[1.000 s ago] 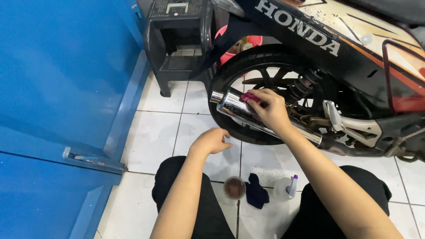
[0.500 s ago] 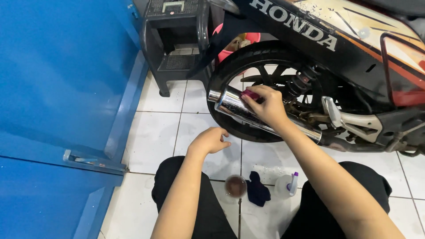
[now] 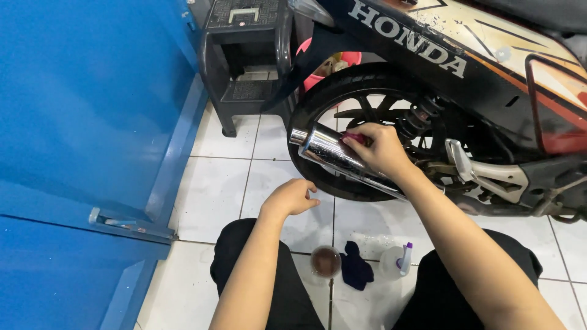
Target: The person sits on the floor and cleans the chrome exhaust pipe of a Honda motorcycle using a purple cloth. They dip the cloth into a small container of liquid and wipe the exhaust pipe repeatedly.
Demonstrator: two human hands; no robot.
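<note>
- The right hand (image 3: 380,148), near the centre of the frame, was curled down onto the chrome exhaust pipe (image 3: 327,153), its fingers closed over a small dark red pad (image 3: 354,138) pressed against the metal.
- The left hand (image 3: 292,198), lower and left of it, hung loosely curled above the white tiled floor (image 3: 214,189), holding nothing and touching nothing.
- The exhaust pipe ran slantwise across the black rear wheel (image 3: 342,91) of the motorcycle (image 3: 489,55), which filled the upper right of the frame.
- At the bottom centre, between the person's knees, stood a small round cup of brown paste (image 3: 325,261), a crumpled dark blue cloth (image 3: 356,273) just beside it, and a clear bottle with a purple cap (image 3: 397,261) on the right.
- A black plastic step stool (image 3: 241,61) stood at the upper centre, next to a blue wall panel (image 3: 79,122) on the left.
- Risk, as I judged it: the pad was small and the pipe rounded and shiny, so the fingers could slip off and knock against the wheel or shock spring close behind.
- A shifting knee could also tip the open cup or the bottle, they stood so near.
</note>
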